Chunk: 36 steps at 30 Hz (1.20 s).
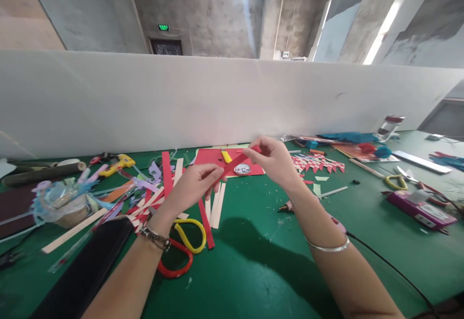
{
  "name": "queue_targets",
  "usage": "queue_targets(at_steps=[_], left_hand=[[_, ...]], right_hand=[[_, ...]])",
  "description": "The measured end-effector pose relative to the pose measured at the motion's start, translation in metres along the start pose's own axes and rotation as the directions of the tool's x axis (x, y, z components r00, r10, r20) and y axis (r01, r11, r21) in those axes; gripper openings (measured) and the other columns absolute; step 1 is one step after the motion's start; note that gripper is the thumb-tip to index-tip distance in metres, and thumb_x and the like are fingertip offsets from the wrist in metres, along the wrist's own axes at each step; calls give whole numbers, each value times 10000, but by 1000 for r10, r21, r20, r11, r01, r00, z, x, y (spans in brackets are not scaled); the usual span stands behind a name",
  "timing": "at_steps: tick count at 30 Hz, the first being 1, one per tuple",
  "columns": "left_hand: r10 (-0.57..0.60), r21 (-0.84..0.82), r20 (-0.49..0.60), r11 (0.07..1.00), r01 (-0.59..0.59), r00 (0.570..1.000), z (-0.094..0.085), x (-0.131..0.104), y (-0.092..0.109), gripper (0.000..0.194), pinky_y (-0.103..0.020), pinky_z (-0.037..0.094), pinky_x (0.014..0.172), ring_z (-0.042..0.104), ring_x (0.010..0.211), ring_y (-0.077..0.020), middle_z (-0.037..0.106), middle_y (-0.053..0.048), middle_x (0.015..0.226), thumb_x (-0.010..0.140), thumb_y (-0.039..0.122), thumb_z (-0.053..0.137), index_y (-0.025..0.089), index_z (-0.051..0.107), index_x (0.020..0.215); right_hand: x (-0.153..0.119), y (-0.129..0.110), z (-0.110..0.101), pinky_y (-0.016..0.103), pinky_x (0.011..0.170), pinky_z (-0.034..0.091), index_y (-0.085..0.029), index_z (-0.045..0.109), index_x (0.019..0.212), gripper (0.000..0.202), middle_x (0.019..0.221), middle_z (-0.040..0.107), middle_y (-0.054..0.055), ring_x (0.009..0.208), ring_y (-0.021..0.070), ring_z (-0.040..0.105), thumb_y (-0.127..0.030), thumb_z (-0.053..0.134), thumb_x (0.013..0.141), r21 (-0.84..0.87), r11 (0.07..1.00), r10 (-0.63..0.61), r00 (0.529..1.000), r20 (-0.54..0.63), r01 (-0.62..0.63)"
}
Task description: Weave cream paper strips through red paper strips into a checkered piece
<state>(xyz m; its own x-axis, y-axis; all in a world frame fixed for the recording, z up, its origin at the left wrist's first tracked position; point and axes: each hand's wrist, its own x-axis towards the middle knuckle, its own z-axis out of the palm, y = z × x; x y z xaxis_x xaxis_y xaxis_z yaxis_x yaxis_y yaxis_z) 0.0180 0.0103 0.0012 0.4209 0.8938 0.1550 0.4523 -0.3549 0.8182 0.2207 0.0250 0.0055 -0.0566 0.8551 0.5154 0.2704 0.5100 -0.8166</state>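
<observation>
A short red paper strip (232,164) is stretched between my two hands above the table. My left hand (194,186) pinches its lower left end, and my right hand (270,157) pinches its upper right end. Behind them lie red paper sheets (208,156) with a yellow piece (226,156) and a small oval dish of tiny beads (242,168). Near my left wrist are scissors with one yellow and one red handle (175,274). Cream strips (217,207) and a longer red strip (207,227) lie just beyond the scissors.
A pink glue gun (337,223) with a cord lies beneath my right forearm. Purple device (420,210), yellow-handled scissors (396,182) and a glass jar (389,128) are at right. At left are a yellow glue gun (118,165), a decorated pot (70,215) and paper scraps. A white partition (217,101) stands behind.
</observation>
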Motion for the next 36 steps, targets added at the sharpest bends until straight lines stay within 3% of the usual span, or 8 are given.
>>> queue_targets(at_steps=[4,6,9,11,14,21,28,36], left_hand=[[141,217,-160,971,-104,977,-11,-1,-5,384,-221,258,452,376,446,-95,453,36,516,881,439,503,184,553,598],[193,263,-147,953,-150,970,-12,-2,-5,324,-221,247,454,398,469,-101,505,24,550,878,405,522,188,624,661],[271,305,-76,922,-237,960,-8,-3,-2,270,-217,246,459,417,474,-106,546,19,543,873,348,549,194,658,680],[327,310,-39,902,-300,944,-5,-3,0,255,-213,247,460,414,472,-108,545,22,535,874,323,554,198,658,678],[369,307,-30,888,-343,929,-2,-4,2,239,-209,247,457,409,471,-111,542,27,530,876,307,553,207,667,692],[311,268,-151,926,-264,938,-11,-7,4,180,-196,307,473,464,456,-107,573,26,516,815,308,631,203,671,674],[256,170,-80,956,-240,963,-10,-7,7,208,-188,352,443,519,425,-102,638,17,545,839,279,598,213,699,670],[204,1,-193,978,-208,960,-11,-8,8,94,-186,437,500,560,454,-113,614,28,497,783,258,672,202,731,737]], right_hand=[[2,0,-12,275,621,398,-180,521,707,164,688,560,10,652,125,509,-302,588,794,-133,990,-50,998,33,54],[-1,-2,-11,347,807,416,-186,565,846,97,909,620,65,879,187,561,-274,582,810,-292,941,-150,984,100,173],[-7,-9,-2,457,1004,277,-224,556,1068,228,1199,573,90,1155,249,474,-280,568,847,-486,798,-235,926,295,357],[-11,-14,3,416,949,327,-214,575,1025,164,1120,615,82,1062,225,528,-281,527,884,-473,775,-170,860,481,418],[-12,-16,5,269,658,376,-174,588,853,161,785,628,35,695,137,535,-270,474,914,-408,836,-25,769,639,367],[-7,-12,-6,232,533,260,-162,570,761,232,624,508,-18,534,80,368,-315,471,904,-377,874,-52,828,558,308],[-9,-13,2,222,544,292,-152,626,876,223,689,578,7,574,83,427,-277,444,912,-317,896,-76,810,581,311],[-10,-15,2,212,507,292,-151,614,729,282,512,498,-36,482,62,409,-301,451,904,-268,934,-45,824,564,235]])
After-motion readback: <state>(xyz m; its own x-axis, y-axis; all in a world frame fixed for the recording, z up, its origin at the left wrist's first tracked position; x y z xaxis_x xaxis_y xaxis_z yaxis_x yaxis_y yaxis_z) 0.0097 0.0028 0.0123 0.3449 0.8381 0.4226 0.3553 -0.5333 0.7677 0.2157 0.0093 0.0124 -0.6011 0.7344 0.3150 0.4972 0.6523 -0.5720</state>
